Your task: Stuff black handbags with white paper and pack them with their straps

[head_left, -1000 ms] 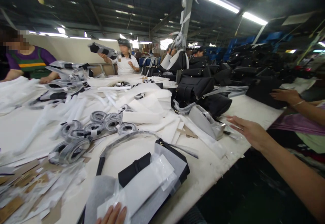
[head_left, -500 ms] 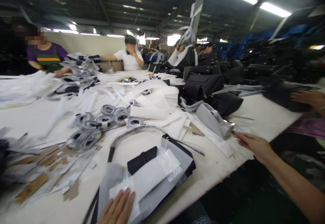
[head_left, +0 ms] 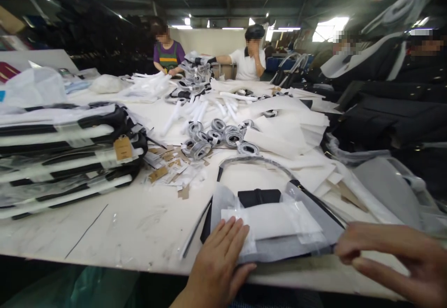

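A black handbag point(head_left: 259, 197) lies on the table in front of me, largely covered by grey-white wrapping sheet point(head_left: 279, 247). Its wrapped handle point(head_left: 260, 160) arches away from me. Across the front of the bag sits a white padded strip point(head_left: 275, 222) in clear film. My left hand point(head_left: 221, 257) lies flat on the strip's left end, fingers stretched out. At the bag's right edge is my right hand point(head_left: 394, 252), blurred, with fingers curled and thumb below them. Anything in its fingertips is too small or hidden to make out.
Stacked wrapped bags point(head_left: 63, 154) stand at left. Beyond my bag lie coiled wrapped straps point(head_left: 232, 136), scattered cardboard tags point(head_left: 159, 173) and white sheets point(head_left: 289, 131). Black bags point(head_left: 384, 117) are piled at right. Two people sit across the table point(head_left: 115, 233); others are at far right.
My right hand has come from a grey item with a shiny edge on the right to the bag's right edge. My left hand stays on the strip. The view has turned left.
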Demonstrator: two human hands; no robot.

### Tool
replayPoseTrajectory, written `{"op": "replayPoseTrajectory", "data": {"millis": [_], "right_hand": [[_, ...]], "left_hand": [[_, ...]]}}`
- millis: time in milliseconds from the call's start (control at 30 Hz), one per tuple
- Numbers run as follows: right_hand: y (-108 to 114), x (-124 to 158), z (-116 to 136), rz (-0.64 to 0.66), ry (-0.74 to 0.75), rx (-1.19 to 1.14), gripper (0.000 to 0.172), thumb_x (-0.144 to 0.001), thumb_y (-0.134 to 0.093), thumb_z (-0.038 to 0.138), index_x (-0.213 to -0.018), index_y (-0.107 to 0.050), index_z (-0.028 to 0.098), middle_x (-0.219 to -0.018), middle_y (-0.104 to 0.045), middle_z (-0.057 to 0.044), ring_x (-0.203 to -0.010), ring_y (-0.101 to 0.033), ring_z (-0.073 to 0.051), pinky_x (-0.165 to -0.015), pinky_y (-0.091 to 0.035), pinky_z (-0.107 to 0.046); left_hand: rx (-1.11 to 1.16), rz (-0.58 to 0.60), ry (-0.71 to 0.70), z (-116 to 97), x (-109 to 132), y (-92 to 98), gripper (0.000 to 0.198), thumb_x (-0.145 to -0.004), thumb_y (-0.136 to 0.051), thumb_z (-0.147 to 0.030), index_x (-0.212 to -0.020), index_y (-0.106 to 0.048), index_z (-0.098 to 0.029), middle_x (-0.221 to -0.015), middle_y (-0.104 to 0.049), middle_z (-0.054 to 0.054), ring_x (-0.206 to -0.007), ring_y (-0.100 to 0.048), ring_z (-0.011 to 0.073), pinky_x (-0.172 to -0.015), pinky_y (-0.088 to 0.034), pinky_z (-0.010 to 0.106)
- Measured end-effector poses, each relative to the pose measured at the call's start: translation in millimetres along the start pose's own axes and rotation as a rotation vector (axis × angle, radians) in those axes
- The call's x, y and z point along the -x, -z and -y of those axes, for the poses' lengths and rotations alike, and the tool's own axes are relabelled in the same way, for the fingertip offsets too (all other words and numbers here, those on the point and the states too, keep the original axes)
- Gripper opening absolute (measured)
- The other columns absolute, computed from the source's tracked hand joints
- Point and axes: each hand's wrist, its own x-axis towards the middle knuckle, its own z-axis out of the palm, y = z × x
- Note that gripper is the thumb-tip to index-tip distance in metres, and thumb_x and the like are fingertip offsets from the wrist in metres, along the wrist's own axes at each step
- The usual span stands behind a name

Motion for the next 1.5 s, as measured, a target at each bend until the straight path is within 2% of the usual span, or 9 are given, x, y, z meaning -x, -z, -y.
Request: {"op": "replayPoseTrajectory", "data": {"millis": [67,100,233,400,600,800,933,1233,1500], "right_hand": [[-12,-45,33,0.408,0.154,-0.128,0.006,-0.086,-0.069,0.040,-0.089,-0.075,0.039,-0.083,-0.076,-0.001,-0.076,-0.072,-0.020,-0.070,-0.061,-0.028],[-19,-66,48,0.510,0.187,-0.183,0.008,-0.090,-0.066,0.036,-0.089,-0.074,0.034,-0.084,-0.075,0.000,-0.076,-0.071,-0.017,-0.073,-0.059,-0.026],[-49,-130,77,0.675,0.279,-0.238,0.012,-0.089,-0.066,0.029,-0.083,-0.074,0.022,-0.076,-0.073,0.000,-0.070,-0.067,-0.013,-0.069,-0.053,-0.022],[-78,-159,67,0.785,0.369,-0.090,0.010,-0.084,-0.071,0.029,-0.081,-0.075,0.021,-0.070,-0.071,0.001,-0.063,-0.065,-0.012,-0.062,-0.047,-0.020],[-91,-176,68,0.898,0.413,0.015,0.010,-0.082,-0.074,0.031,-0.078,-0.074,0.021,-0.068,-0.070,0.002,-0.061,-0.062,-0.010,-0.058,-0.041,-0.019],[-103,-192,69,0.981,0.435,0.143,0.006,-0.078,-0.072,0.027,-0.078,-0.076,0.022,-0.069,-0.073,0.001,-0.063,-0.063,-0.013,-0.057,-0.036,-0.022],[-110,-197,71,0.995,0.491,0.269,0.007,-0.077,-0.074,0.030,-0.079,-0.078,0.024,-0.072,-0.075,-0.001,-0.067,-0.066,-0.016,-0.058,-0.032,-0.025],[-121,-208,91,1.064,0.505,0.562,0.024,-0.078,-0.077,0.050,-0.083,-0.080,0.027,-0.072,-0.076,-0.004,-0.070,-0.067,-0.020,-0.053,-0.024,-0.028],[-135,-228,90,1.100,0.446,0.586,0.042,-0.067,-0.079,0.062,-0.076,-0.079,0.021,-0.067,-0.073,-0.005,-0.058,-0.058,-0.017,-0.052,-0.023,-0.027]], "left_hand": [[0.030,-0.014,0.010,1,1,-0.8,0.054,-0.093,-0.058,-0.038,-0.136,-0.050,-0.006,-0.138,-0.059,0.017,-0.133,-0.052,0.0286,-0.106,-0.051,0.047],[0.045,-0.021,0.014,1,1,-1.2,0.052,-0.093,-0.059,-0.039,-0.134,-0.051,-0.006,-0.138,-0.059,0.017,-0.133,-0.052,0.0287,-0.106,-0.051,0.047],[0.069,-0.066,0.068,0,2,-2.7,0.049,-0.091,-0.061,-0.042,-0.129,-0.055,-0.011,-0.142,-0.054,0.019,-0.135,-0.050,0.0318,-0.104,-0.053,0.050],[0.085,-0.172,0.121,-1,4,-5.9,0.041,-0.091,-0.060,-0.043,-0.121,-0.061,-0.015,-0.128,-0.062,0.019,-0.120,-0.061,0.0322,-0.093,-0.059,0.048],[0.097,-0.285,0.127,3,4,-10.8,0.043,-0.093,-0.055,-0.050,-0.117,-0.066,-0.015,-0.115,-0.067,0.017,-0.112,-0.063,0.0285,-0.094,-0.057,0.043],[0.015,-0.354,0.028,8,3,-16.2,0.043,-0.096,-0.052,-0.049,-0.112,-0.070,-0.014,-0.129,-0.066,0.010,-0.123,-0.058,0.0257,-0.106,-0.047,0.039],[-0.012,-0.338,-0.040,13,3,-18.2,0.044,-0.096,-0.053,-0.051,-0.112,-0.071,-0.015,-0.126,-0.069,0.007,-0.119,-0.062,0.0224,-0.112,-0.041,0.037],[0.033,-0.339,0.004,14,-3,-13.7,0.043,-0.097,-0.051,-0.050,-0.109,-0.071,-0.014,-0.114,-0.074,0.001,-0.106,-0.068,0.0185,-0.112,-0.039,0.032],[0.041,-0.345,0.013,14,-5,-10.7,0.045,-0.097,-0.050,-0.052,-0.107,-0.071,-0.014,-0.111,-0.075,-0.001,-0.101,-0.070,0.0175,-0.103,-0.048,0.030]]}}
